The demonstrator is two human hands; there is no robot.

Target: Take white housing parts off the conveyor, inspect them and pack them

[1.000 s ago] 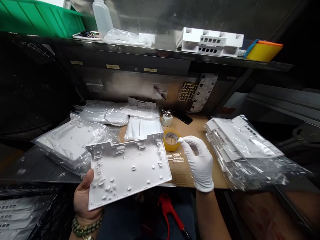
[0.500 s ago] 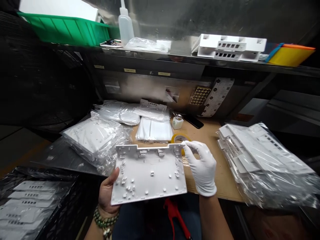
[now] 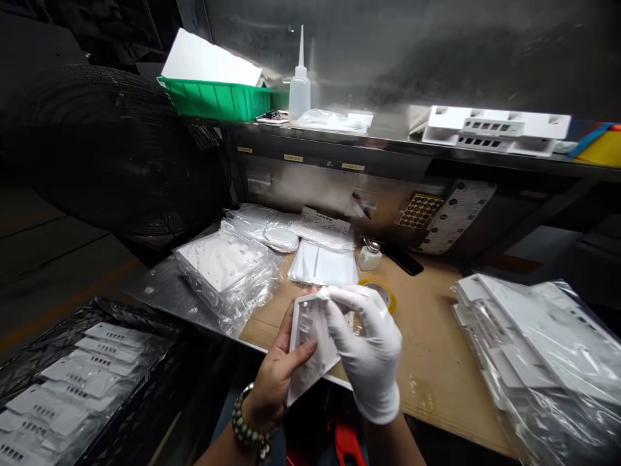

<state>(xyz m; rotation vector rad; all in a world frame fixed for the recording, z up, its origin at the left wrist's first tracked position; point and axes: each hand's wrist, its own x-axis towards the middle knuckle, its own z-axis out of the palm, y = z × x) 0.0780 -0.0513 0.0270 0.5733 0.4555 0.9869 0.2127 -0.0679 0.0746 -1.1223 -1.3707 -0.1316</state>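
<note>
Fingers (image 3: 339, 305) of the right hand (image 3: 369, 353), in a white glove, bent and close together, hooked over the top edge of the white plastic panel (image 3: 305, 323) and pinching it; the glove's thumb can't be made out clearly; left hand (image 3: 276, 375) bare, bead bracelet (image 3: 247, 433) at the wrist, thumb pressed flat on the panel's ribbed inner face, its other fingers behind the panel and hidden; panel gripped by both hands, stood up steeply and turned almost edge-on, ribbed face toward the left; it sits in the air over the near edge of the cardboard-topped bench (image 3: 436, 349), close in front of the body.

Just behind the gloved hand a yellow tape roll (image 3: 385, 292), partly covered; beyond it a small pump bottle (image 3: 369, 255); left of the hands a bagged stack of white panels (image 3: 228, 268) on the bench; a second, bigger bagged stack (image 3: 543, 343) on the right, well apart from the hands; a black crate (image 3: 63, 382) at lower left holding more bagged parts; red-handled tool (image 3: 347, 443) below the hands, mostly cut off; upper shelf carries a green bin (image 3: 218, 98), a squeeze bottle (image 3: 299, 90) and white housings (image 3: 490, 123); a dark fan (image 3: 121, 149) at far left.
</note>
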